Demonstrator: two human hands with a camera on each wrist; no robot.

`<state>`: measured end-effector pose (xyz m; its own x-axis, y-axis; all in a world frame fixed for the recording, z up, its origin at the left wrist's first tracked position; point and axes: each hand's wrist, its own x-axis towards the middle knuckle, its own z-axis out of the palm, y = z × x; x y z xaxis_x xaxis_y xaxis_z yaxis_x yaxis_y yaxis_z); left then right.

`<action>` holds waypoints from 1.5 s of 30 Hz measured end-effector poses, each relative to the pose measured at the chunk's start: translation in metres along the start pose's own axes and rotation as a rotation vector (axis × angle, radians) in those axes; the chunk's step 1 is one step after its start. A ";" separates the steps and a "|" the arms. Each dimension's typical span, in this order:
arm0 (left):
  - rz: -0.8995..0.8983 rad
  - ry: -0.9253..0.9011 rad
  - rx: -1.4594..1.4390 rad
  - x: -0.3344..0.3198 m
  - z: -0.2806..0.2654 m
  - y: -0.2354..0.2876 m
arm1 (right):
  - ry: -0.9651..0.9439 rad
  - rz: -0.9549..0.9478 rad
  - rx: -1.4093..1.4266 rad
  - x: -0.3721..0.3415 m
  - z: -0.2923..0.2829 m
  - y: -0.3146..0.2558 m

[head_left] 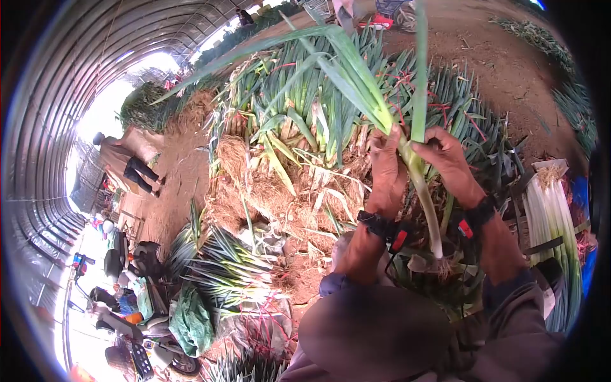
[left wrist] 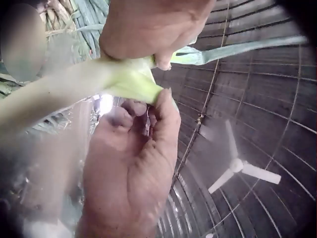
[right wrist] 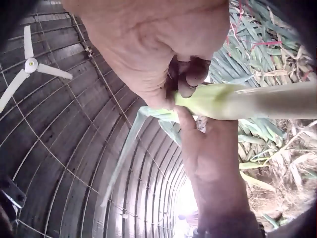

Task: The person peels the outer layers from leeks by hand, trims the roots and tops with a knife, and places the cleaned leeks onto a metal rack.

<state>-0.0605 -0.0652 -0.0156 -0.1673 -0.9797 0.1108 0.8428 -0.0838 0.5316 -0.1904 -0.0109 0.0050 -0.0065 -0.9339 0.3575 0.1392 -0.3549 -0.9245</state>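
Observation:
A large green onion is held up between both hands, its pale root end low and its leaves fanning upward. My left hand grips it where the leaves part from the stalk. On the other side, my right hand pinches an upright leaf at its base. In the left wrist view, thumb and fingers of the right hand pinch the light green sheath, close beside the left hand. The right wrist view shows both thumbs meeting at the sheath.
Behind the hands lies a long heap of green onions with dry roots facing me. More green onions lie at lower left, near parked motorbikes. A bundle stands at right. A person stands at far left.

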 end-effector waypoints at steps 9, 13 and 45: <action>0.222 0.103 0.158 0.024 -0.041 0.041 | -0.028 0.264 -0.043 -0.052 -0.018 -0.009; 0.314 0.286 0.310 0.031 -0.067 0.054 | -0.093 0.393 -0.110 -0.118 -0.026 0.037; 0.258 0.179 0.045 0.012 -0.025 0.018 | -0.106 -0.280 -0.740 -0.069 -0.008 0.034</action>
<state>-0.0340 -0.0835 -0.0259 0.1453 -0.9843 0.0997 0.8218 0.1762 0.5418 -0.1931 0.0413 -0.0522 0.1556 -0.8100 0.5653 -0.5475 -0.5471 -0.6332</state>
